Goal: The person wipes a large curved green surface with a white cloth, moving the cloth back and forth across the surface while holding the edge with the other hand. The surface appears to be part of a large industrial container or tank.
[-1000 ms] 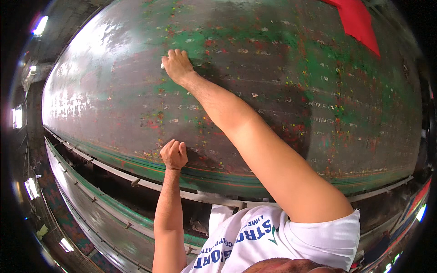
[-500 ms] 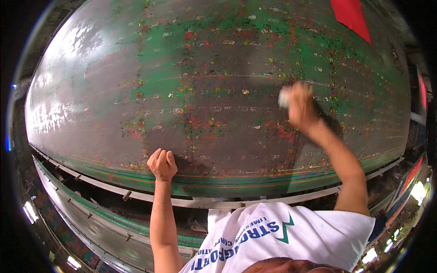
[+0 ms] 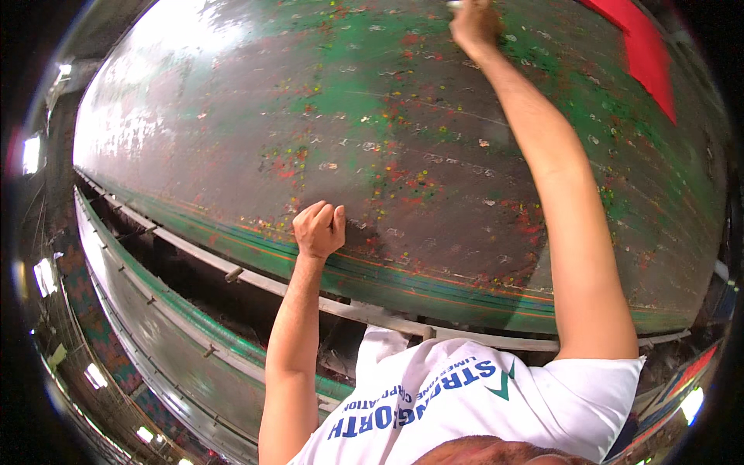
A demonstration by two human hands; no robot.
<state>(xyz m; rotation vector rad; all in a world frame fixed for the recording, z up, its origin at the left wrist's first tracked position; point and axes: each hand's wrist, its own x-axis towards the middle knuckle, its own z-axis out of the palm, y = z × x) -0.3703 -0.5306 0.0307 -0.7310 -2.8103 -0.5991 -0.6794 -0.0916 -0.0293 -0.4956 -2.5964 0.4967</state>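
A long table surface, grey-brown and green with red and yellow paint specks, spreads out before me. My left hand is a closed fist over its near part, close to the green edge band; nothing shows sticking out of it. My right arm stretches far across the table. At the top of the view my right hand grips a small whitish object, mostly hidden by the fingers and cut off by the picture's edge. Its exact kind cannot be made out.
Red cloth-like material lies at the far right. A pale metal rail with short pegs runs along the table's near side. Beyond a dark gap at the lower left is another long table.
My right hand has moved from the middle right of the table to its far side, still holding the whitish object. The view has turned, and my left fist stays near the front edge.
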